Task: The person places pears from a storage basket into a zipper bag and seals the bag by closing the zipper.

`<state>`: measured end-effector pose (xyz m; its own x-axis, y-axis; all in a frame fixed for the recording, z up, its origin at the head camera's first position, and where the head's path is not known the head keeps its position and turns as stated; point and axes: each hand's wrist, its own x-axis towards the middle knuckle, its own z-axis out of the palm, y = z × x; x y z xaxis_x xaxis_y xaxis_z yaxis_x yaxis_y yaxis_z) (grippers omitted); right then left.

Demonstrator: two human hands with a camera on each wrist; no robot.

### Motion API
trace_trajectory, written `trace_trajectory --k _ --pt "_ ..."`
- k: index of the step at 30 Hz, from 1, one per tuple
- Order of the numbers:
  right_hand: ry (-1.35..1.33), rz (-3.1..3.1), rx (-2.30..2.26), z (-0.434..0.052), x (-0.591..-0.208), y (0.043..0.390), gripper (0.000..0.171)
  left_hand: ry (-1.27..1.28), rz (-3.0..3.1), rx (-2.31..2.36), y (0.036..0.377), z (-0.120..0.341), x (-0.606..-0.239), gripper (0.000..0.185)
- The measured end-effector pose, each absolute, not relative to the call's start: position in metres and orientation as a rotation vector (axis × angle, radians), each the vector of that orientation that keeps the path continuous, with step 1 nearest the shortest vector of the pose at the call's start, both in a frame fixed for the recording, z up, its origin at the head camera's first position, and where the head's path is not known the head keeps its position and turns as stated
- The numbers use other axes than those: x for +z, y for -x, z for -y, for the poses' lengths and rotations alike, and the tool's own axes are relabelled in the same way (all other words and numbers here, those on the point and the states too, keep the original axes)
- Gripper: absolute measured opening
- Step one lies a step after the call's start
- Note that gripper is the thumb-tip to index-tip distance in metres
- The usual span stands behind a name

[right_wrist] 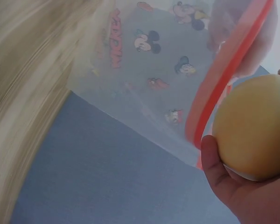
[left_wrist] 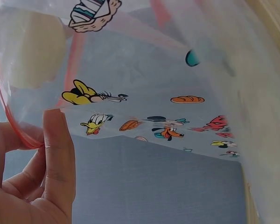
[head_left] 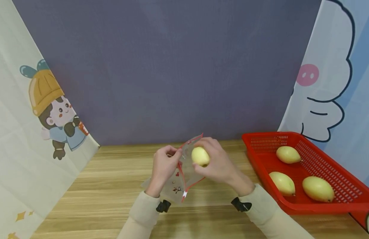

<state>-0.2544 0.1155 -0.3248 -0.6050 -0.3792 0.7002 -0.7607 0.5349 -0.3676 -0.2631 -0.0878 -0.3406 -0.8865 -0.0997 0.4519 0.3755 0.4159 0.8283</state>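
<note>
My left hand (head_left: 166,162) pinches the red-edged rim of a see-through zip bag (left_wrist: 130,60) with cartoon prints. The bag's mouth is spread, and a white slider (head_left: 185,193) sits at the near end of its red zip strip. A smooth, pale yellow mango (right_wrist: 254,128) is gripped by my right hand (head_left: 217,161), thumb on its near side and fingers over the far side. The mango is at the bag's mouth; in the left wrist view it shows blurred through the film. How far inside it reaches, I cannot tell.
To the right stands a red perforated plastic basket (head_left: 262,176) with three more mangoes (head_left: 318,189) in it. Wood-grain table (head_left: 112,186) lies beneath my hands. A grey-blue backdrop (head_left: 172,73) rises behind, with printed cloths on both sides.
</note>
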Motion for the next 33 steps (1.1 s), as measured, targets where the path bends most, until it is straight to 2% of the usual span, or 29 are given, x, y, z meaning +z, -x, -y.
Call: trace_trajectory --k 16,33 --pt "-0.987 2.405 0.632 -0.1075 -0.3272 0.249 0.061 0.222 2.252 -1.479 0.2644 0.0889 -0.3386 0.016" --pt "-1.005 2.455 0.636 -0.106 -0.3296 0.25 0.068 0.228 2.252 -1.505 0.2652 0.0899 -0.3387 0.015"
